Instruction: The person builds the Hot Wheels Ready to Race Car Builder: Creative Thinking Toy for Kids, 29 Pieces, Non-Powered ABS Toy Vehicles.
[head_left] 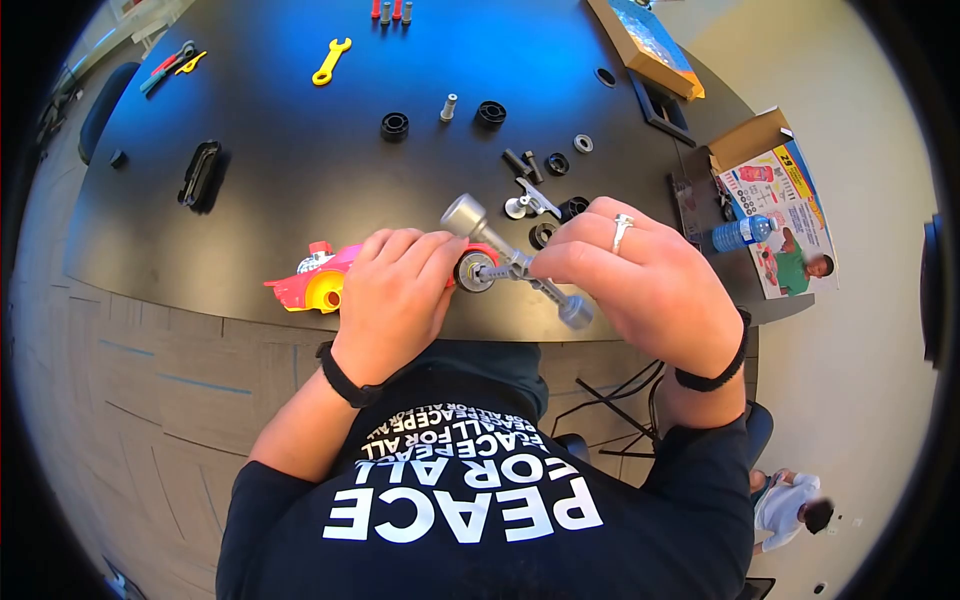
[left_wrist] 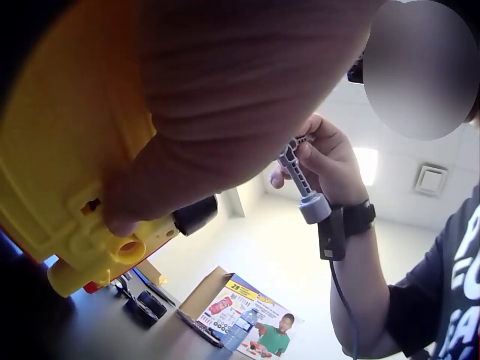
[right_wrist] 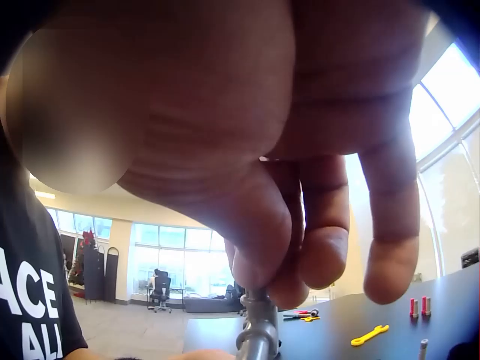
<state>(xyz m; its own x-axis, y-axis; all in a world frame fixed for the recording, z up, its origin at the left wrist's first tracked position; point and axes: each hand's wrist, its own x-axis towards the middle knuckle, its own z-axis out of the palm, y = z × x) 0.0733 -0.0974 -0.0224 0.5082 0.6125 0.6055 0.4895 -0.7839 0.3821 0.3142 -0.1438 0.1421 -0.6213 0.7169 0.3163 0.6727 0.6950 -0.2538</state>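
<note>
A pink and yellow toy car (head_left: 325, 290) lies on its side at the table's front edge, gripped by my left hand (head_left: 395, 295). Its yellow underside (left_wrist: 67, 150) fills the left of the left wrist view, with the thumb pressed on it. A grey multi-armed tool (head_left: 520, 268) with socket ends is pinched by my right hand (head_left: 650, 280), one arm meeting the centre of a black wheel (head_left: 474, 271) on the car. In the right wrist view the thumb and fingers hold the grey tool (right_wrist: 257, 330) near its hub.
Loose wheels (head_left: 491, 114), bolts (head_left: 449, 108) and a grey part (head_left: 535, 197) lie beyond the hands. Farther off are a yellow wrench (head_left: 332, 62), a black part (head_left: 201, 173) and pliers (head_left: 168, 68). At right stand a bottle (head_left: 742, 233) and an open printed box (head_left: 780, 205).
</note>
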